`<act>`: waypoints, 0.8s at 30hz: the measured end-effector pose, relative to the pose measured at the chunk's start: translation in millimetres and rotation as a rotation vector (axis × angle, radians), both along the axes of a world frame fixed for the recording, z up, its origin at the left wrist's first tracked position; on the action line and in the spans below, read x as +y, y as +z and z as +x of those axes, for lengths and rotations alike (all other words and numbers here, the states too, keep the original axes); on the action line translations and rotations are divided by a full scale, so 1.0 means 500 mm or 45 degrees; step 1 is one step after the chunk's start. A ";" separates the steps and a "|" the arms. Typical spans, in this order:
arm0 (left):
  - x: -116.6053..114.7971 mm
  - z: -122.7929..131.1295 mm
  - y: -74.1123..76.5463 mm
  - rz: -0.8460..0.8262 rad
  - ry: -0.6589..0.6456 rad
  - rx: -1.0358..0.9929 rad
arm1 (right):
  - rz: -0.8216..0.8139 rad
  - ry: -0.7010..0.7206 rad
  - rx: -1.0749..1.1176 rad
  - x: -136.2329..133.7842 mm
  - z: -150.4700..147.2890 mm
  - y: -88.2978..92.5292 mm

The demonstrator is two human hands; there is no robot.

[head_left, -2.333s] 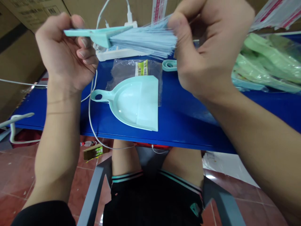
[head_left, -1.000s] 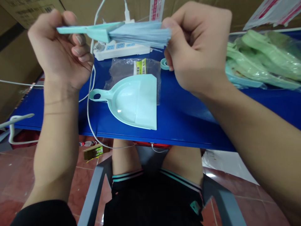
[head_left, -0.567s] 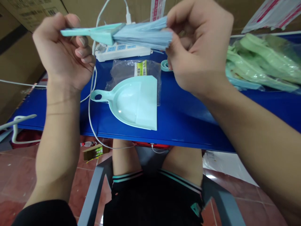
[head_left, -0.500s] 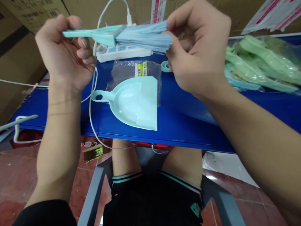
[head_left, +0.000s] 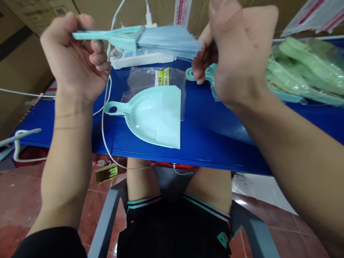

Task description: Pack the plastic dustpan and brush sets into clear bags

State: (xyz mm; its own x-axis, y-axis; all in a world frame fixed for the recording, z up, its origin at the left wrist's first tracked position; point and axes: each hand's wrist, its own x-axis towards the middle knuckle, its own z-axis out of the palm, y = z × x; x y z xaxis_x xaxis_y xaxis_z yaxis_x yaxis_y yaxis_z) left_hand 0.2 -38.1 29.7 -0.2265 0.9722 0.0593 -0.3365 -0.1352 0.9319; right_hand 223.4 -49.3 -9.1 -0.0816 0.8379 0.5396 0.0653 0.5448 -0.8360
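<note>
Nothing we can read out cleanly from here, folks! On the clear plastic bag we've got a yellow-green label, with lines of tiny print, too small for us to make out. Up on the cardboard carton there's a barcode beside blurred printing. And that red-and-white strip, plus the red-striped sheet at top right? Their marks stay beyond us too.

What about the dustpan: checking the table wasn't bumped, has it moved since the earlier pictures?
No, the dustpan keeps its place below the plastic bag's yellow label.
</note>
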 end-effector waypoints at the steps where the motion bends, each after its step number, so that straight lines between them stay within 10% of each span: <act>1: -0.001 0.000 0.001 -0.014 0.015 -0.002 | -0.028 0.021 -0.004 -0.002 -0.001 0.002; 24: 0.010 0.005 -0.008 0.111 0.183 0.113 | -0.659 0.221 0.098 0.011 0.004 0.023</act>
State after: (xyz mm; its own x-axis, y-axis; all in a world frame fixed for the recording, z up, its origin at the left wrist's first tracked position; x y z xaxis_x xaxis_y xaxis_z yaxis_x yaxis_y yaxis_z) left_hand 2.4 -33.1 25.8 -0.3530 0.9204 0.1680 -0.2245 -0.2576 0.9398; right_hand 225.6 -43.8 2.1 -0.2188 0.9732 0.0706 -0.0609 0.0586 -0.9964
